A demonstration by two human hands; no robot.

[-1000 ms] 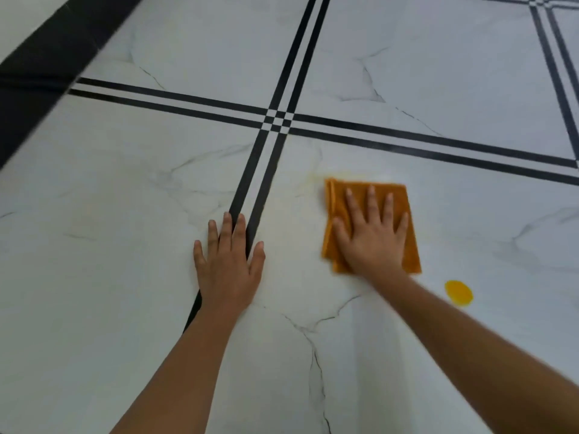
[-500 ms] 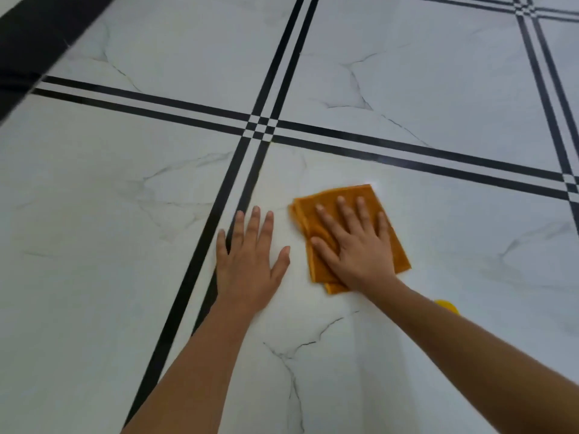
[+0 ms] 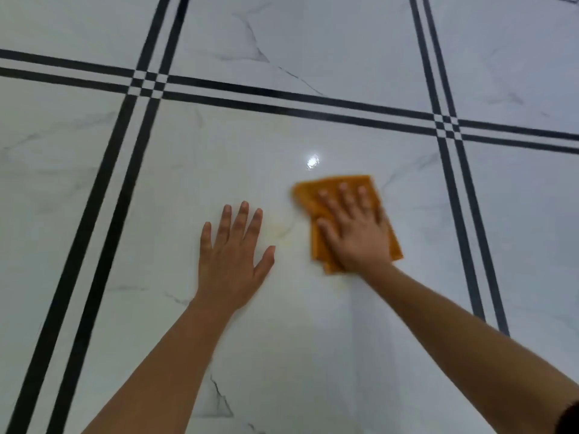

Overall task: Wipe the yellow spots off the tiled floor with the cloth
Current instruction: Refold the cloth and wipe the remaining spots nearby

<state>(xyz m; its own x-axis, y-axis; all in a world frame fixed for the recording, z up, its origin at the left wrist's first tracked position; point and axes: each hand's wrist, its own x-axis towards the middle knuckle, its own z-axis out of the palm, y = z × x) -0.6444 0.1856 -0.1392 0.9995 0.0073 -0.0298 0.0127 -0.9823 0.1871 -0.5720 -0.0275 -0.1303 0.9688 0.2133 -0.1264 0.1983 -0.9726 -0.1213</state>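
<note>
1. Counting first: two hands are showing, one cloth (image 3: 344,195), and zero solid yellow spots. All that's showing is a faint yellowish smear (image 3: 282,230) on the floor (image 3: 219,158) between the hands, plus a tiny pale yellow trace right at the cloth's near edge.
2. The floor is looking like white marble-type tile with grey veins, and double black stripes (image 3: 106,214) are running across it in a grid. A bright light glare (image 3: 313,161) is bouncing off the tile just beyond the cloth.
3. The cloth is orange, folded into a rough rectangle, lying flat on the tile. Its edges are looking blurry, especially the left side, so I can't tell how many layers it's folded into.
4. The right hand (image 3: 354,233) is pressing palm-down on the cloth with fingers spread flat, not pinching anything. The cloth is sticking out beyond the fingertips and on both sides of the palm.
5. The left hand (image 3: 232,258) is resting palm-down on bare tile, fingers close together and thumb out, holding nothing. It's sitting just left of the smear and apart from the cloth.
</note>
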